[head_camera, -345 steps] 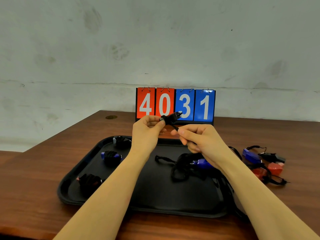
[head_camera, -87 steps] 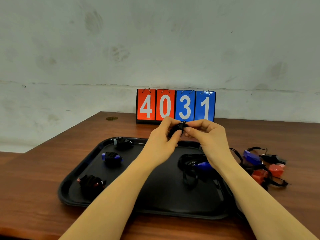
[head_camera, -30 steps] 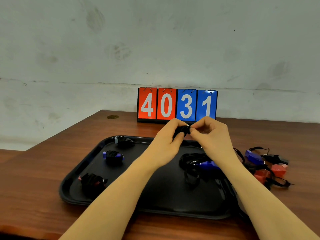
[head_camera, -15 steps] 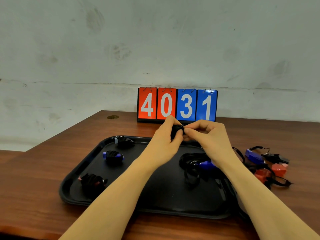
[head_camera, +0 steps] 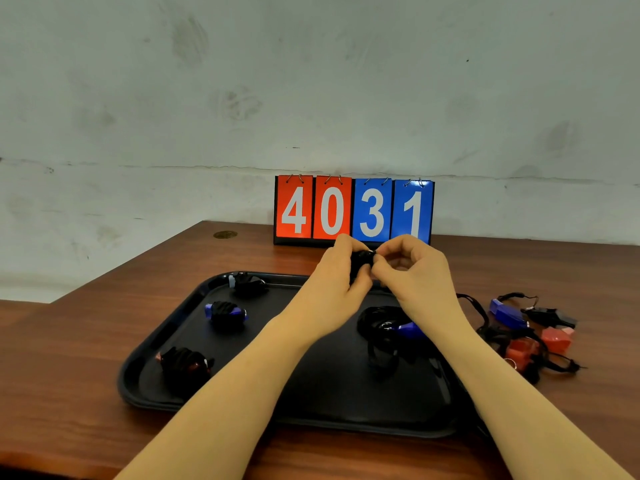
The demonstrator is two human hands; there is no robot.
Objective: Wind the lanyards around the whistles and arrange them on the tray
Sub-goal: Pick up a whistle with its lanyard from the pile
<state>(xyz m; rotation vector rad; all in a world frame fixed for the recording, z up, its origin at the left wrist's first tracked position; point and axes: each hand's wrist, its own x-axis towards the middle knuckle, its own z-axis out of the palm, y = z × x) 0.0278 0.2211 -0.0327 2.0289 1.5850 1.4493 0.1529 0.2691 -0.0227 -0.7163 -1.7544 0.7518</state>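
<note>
My left hand [head_camera: 334, 282] grips a black whistle [head_camera: 361, 263] wrapped in its black lanyard, held above the far edge of the black tray [head_camera: 318, 396]. My right hand [head_camera: 412, 275] pinches the lanyard at the whistle's right end. Three wound whistles lie on the tray's left side: a dark one [head_camera: 247, 284] at the back, a blue one [head_camera: 225, 312] in the middle, a red one [head_camera: 183, 365] at the front. A blue whistle [head_camera: 403, 330] with a loose lanyard lies on the tray's right part.
To the right of the tray, on the brown table [head_camera: 62, 368], lies a tangle of loose whistles: a blue one [head_camera: 507, 312], a black one [head_camera: 554, 315] and red ones [head_camera: 554, 338]. A flip scoreboard [head_camera: 353, 211] reading 4031 stands at the back against the wall.
Over the earlier frames the dangling lanyard has been wound onto the black whistle. In the last second my hands stayed close together, with only small finger shifts at the whistle.
</note>
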